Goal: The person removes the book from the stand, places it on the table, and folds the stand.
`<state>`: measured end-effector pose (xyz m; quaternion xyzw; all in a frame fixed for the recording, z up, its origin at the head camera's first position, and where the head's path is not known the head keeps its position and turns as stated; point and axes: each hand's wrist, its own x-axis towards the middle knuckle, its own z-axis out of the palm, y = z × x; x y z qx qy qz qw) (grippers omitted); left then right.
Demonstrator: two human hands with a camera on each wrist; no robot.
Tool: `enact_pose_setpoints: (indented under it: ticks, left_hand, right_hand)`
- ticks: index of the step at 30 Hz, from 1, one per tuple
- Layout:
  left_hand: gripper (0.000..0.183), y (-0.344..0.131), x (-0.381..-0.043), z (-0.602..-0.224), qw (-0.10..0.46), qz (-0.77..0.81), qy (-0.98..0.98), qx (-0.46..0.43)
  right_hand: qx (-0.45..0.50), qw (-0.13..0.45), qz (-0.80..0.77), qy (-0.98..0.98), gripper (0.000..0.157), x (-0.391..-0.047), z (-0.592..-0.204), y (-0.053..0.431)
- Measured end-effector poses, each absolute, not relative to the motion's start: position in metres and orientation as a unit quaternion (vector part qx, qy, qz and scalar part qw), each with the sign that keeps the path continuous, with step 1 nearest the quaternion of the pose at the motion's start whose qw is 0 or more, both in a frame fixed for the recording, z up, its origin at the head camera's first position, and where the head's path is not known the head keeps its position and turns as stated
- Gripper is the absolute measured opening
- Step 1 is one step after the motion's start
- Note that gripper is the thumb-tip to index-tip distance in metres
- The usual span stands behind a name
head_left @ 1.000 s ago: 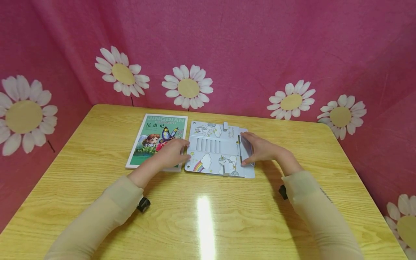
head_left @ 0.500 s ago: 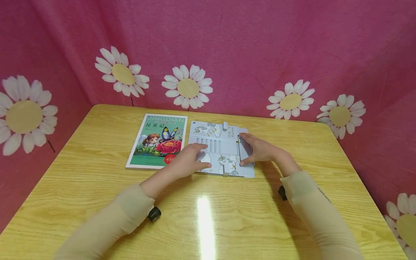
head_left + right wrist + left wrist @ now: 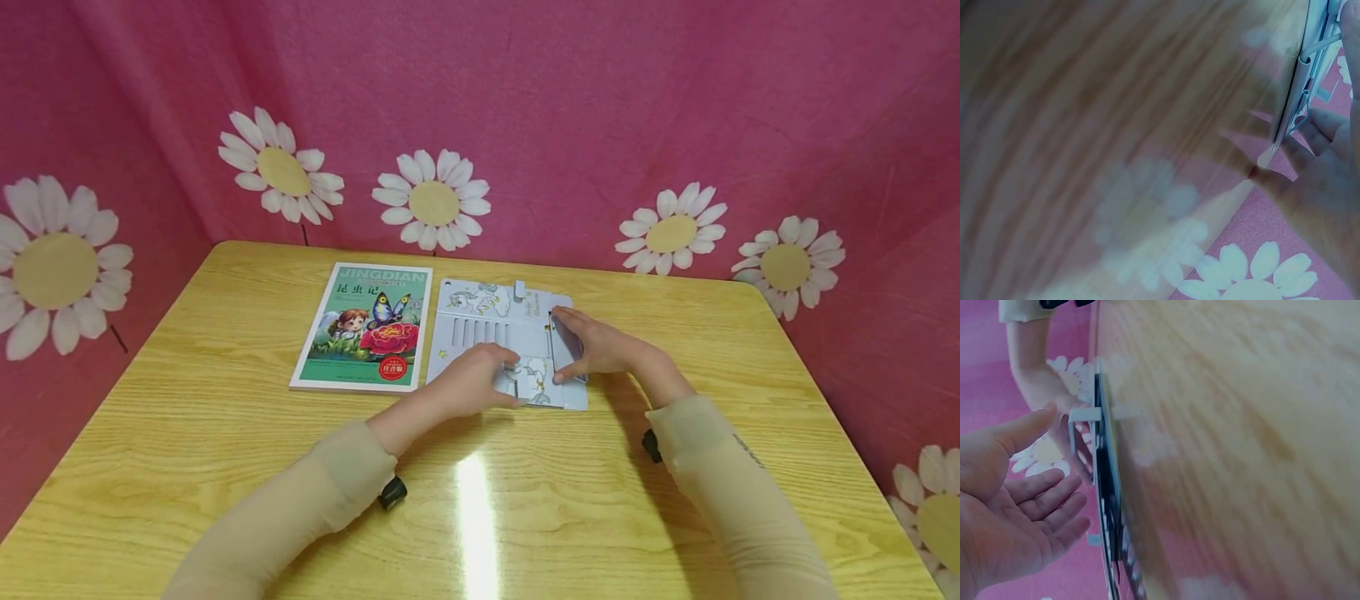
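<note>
A white folding book stand printed with unicorns lies flat on the wooden table, with slots in its middle and small upright page clips. My left hand is over its near edge, fingers relaxed and spread apart from thumb. In the left wrist view the left palm holds nothing, beside a page clip. My right hand spans the stand's right end, thumb on the near side and fingers on the far side of a raised flap. The right wrist view shows the right hand around that end.
Left of the stand lies a green-covered children's book with a butterfly and flower picture. A pink curtain with white daisies hangs around the back and sides of the table.
My left hand has moved right and toward me, from the stand's left edge to near its front clip. The right hand stays at the right end; the stand and book have not moved.
</note>
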<state>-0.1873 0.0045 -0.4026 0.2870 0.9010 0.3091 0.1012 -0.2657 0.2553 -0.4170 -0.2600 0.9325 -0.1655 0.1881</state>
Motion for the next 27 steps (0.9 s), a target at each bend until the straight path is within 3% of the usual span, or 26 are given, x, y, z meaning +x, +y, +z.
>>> enact_pose_setpoints:
  ticks: [13,27]
  left_hand:
    - [0.041,0.018,-0.194,-0.408,0.082,0.245,0.914,0.314]
    - [0.039,0.017,-0.197,-0.406,0.086,0.253,0.906,0.328]
  right_hand:
    - [-0.264,0.193,-0.139,0.935,0.119,-0.265,-0.411,0.253]
    - [-0.261,0.196,-0.133,0.936,0.12,-0.264,-0.413,0.251]
